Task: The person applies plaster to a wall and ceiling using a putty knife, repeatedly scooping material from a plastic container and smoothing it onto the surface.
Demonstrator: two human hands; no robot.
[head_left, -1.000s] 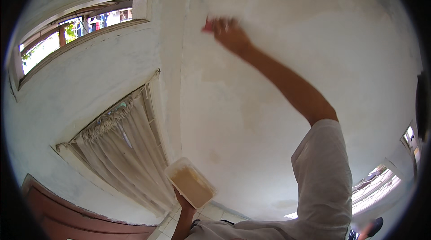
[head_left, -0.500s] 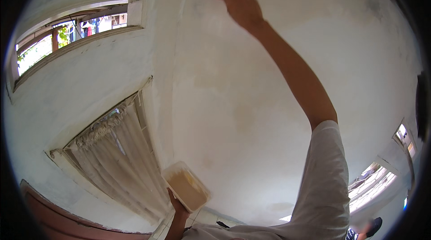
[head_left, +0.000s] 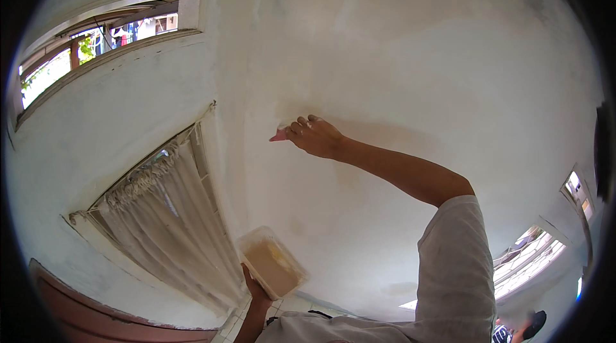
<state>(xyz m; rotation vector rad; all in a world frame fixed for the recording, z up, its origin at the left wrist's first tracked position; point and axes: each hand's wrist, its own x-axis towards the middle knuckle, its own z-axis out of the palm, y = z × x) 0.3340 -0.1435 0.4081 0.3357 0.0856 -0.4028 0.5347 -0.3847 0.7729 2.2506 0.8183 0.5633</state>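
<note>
My left hand (head_left: 258, 290) grips a rectangular, see-through plastic tub (head_left: 260, 238) by its lower left side, tilted. Beige-brown paste (head_left: 272, 267) with a yellowish patch lies inside it. Up against the pale wall (head_left: 366, 67), my right hand (head_left: 316, 137) is closed on a small pink scraper (head_left: 279, 134), whose edge sticks out to the left of the fingers. Whitish smears show on the knuckles. The fingers hide most of the scraper, and I cannot tell whether it touches the wall. Darker, damp-looking patches surround the hand.
On the left wall are a curtained window (head_left: 173, 208) and a narrow opening (head_left: 96, 44) above it. A reddish-brown panel (head_left: 96, 317) stands at lower left. At right is a barred window (head_left: 529, 263); a person in a dark cap (head_left: 534, 325) is below it.
My right hand has come down the wall from near the top, its elbow now more bent, with the pink scraper still in it. The tub has shifted slightly right.
</note>
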